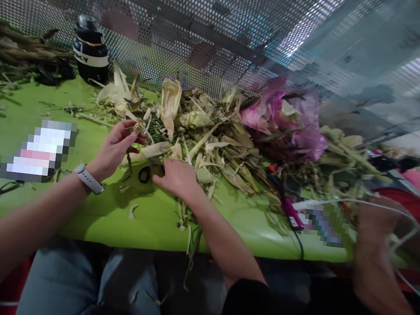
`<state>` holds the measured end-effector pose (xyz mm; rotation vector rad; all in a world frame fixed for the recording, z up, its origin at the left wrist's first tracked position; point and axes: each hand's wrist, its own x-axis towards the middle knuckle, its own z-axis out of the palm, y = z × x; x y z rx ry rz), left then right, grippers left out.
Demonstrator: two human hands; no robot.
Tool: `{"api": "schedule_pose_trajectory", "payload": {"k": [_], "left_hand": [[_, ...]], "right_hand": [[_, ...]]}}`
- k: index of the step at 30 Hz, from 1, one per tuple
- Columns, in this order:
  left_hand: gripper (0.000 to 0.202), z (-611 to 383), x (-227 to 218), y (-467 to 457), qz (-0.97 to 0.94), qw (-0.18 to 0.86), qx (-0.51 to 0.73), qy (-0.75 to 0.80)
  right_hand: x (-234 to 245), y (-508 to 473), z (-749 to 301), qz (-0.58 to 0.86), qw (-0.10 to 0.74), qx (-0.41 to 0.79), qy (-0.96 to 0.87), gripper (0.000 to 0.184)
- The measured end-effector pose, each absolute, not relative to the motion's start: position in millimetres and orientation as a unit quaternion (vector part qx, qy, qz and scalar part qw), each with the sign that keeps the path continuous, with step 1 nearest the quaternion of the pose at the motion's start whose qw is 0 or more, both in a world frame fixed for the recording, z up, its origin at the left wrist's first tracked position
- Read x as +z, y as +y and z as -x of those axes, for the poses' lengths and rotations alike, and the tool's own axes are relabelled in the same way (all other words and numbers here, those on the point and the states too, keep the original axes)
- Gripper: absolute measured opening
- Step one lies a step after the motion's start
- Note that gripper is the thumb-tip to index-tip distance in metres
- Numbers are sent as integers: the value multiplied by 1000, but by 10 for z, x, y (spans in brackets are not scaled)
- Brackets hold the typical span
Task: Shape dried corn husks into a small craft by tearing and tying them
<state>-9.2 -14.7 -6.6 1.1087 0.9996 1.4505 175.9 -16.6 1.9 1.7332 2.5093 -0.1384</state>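
Note:
My left hand (114, 147), with a white watch on the wrist, is curled round a pale corn husk strip (150, 150) at the near edge of a heap of husks and stalks (212, 137). My right hand (177, 178) lies knuckles up beside it, fingers closed on the black handles of a pair of scissors (145, 174) that rest on the green tabletop (112, 217). Both hands are close together, just in front of the heap.
A black bottle (91, 53) stands at the back left against a perforated metal screen (195, 24). Pink wrapping (286, 120) lies on the heap at right. A pink-handled tool (290, 212) and a white cable (341, 203) lie near another person's forearm (380, 258).

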Motion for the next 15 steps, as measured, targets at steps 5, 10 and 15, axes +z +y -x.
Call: {"api": "schedule_pose_trajectory", "payload": {"k": [5, 10, 15], "left_hand": [[31, 101, -48, -151, -425, 557, 602, 382], [32, 126, 5, -131, -360, 606, 590, 393], [20, 168, 6, -90, -301, 650, 579, 389]], "right_hand": [[72, -143, -1843, -531, 80, -76, 840, 24], [164, -87, -1997, -495, 109, -95, 857, 17], [174, -133, -1976, -504, 76, -89, 856, 15]]}}
